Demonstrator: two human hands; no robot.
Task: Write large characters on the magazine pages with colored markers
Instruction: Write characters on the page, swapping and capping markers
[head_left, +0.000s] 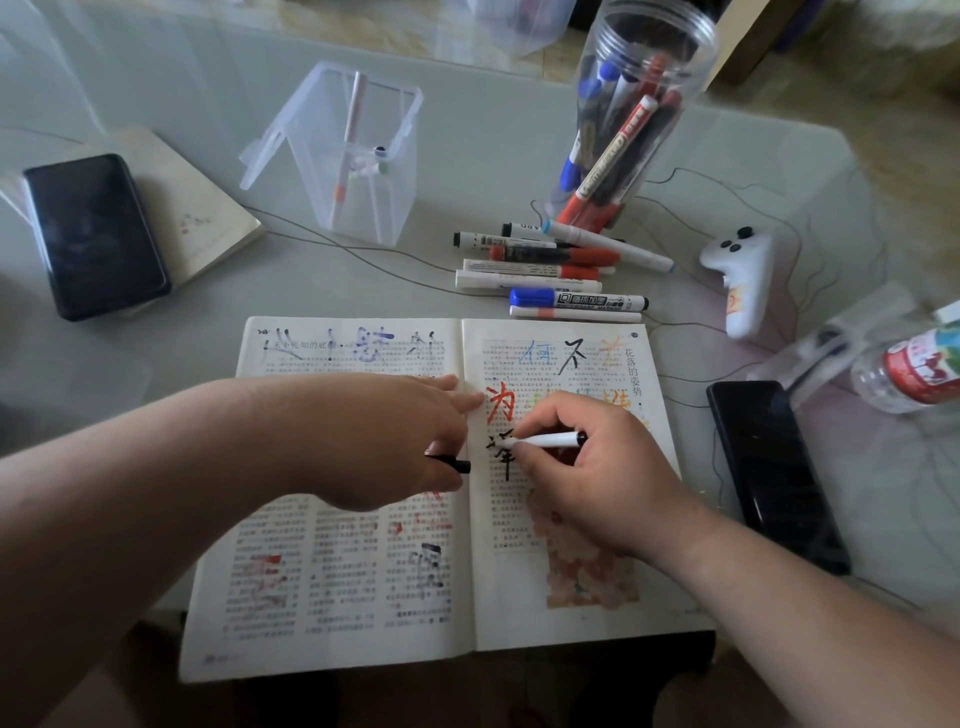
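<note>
Black ink, wet-looking, on the right page of the open magazine, which lay flat on the table at its near edge. Both pages already carried large characters over the print: blue, black and yellow along the top, a red character by the centre fold.

Right hand was over the magazine's right page, fingers curled tight round a white marker. The tip touched a black character directly under the red one.

Left hand rested on the magazine's left page beside the fold. The forefinger lay straight across toward the red character; the other fingers were bent under, holding a black cap.

Around the magazine:
- Just beyond its top edge, a heap of loose markers, red, blue and black capped.
- Farther beyond, a clear jar packed with more markers, and a clear plastic box with a few thin pens.
- Off its left side, a dark phone lying on a pale book.
- Off its right side, a second phone, a white controller and a plastic bottle on its side.
</note>
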